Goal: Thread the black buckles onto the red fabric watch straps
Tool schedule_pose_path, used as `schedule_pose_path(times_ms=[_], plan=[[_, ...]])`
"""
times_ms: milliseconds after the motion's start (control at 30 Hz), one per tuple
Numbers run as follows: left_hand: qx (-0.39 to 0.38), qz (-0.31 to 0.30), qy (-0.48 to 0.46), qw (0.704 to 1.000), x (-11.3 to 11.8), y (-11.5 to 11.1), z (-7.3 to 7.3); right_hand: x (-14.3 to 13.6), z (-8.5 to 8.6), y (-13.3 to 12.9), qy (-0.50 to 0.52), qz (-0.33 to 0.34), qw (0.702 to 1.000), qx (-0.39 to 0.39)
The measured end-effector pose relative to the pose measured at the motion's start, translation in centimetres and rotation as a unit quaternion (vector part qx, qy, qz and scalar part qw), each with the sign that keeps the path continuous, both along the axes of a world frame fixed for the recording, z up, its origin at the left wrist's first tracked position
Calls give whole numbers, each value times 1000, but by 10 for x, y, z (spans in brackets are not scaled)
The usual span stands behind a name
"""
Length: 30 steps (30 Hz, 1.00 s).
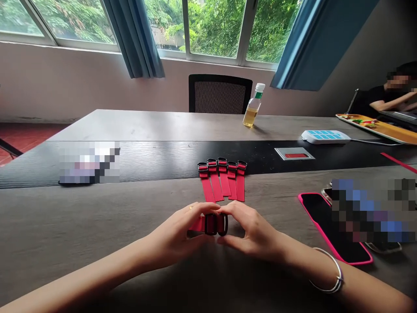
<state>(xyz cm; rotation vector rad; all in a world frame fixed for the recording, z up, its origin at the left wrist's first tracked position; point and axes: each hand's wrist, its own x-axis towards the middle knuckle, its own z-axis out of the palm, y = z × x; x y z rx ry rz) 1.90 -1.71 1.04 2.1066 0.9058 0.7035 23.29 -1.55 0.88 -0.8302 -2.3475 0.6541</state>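
Note:
Between my two hands, just above the table, is a red webbing strap (197,224) with a black slide buckle (210,224) and a second black ring (223,224) at its right end. My left hand (182,232) pinches the strap and the slide buckle between thumb and fingers. My right hand (252,230) grips the black ring at the right end, thumb below and fingertips above. Just beyond my fingers lie several red straps with black buckles (223,178), side by side in a fan, buckles pointing away from me.
At right lie a pink-edged phone (335,228) and a blurred-out item. Farther back are a power strip (325,137), a table socket plate (295,154), a bottle (253,106) and an orange tray (387,129). A blurred item (89,163) lies left. A person sits at far right.

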Motion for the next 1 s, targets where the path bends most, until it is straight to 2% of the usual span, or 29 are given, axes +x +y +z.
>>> schedule_pose_path(times_ms=[167, 267, 333, 400, 467, 533, 633, 733, 833, 1000], plan=[[0, 0, 14, 1000, 3, -5, 2, 2, 2, -8, -15, -5, 999, 42], [-2, 19, -9, 1000, 5, -8, 5, 4, 0, -12, -15, -18, 998, 64], [-42, 25, -32, 998, 5, -8, 6, 4, -2, -13, -3, -28, 996, 86], [-142, 20, -56, 988, 6, -7, 8, 5, -2, -14, 20, -46, 994, 101], [-290, 4, -85, 953, 7, -7, 8, 6, -1, -15, 48, -64, 992, 101], [-430, -15, -125, 894, 9, -7, 6, 6, 2, -15, 70, -71, 990, 96], [-549, -51, -184, 813, 12, -10, 2, 5, 6, -16, 78, -72, 991, 87], [-595, -90, -216, 769, 15, -15, -4, 3, 5, -17, 78, -82, 991, 73], [-619, -94, -251, 738, 17, -17, -9, 1, 2, -18, 71, -88, 992, 52], [-624, -96, -268, 728, 18, -16, -18, 0, -2, -18, 41, -102, 993, 38]])
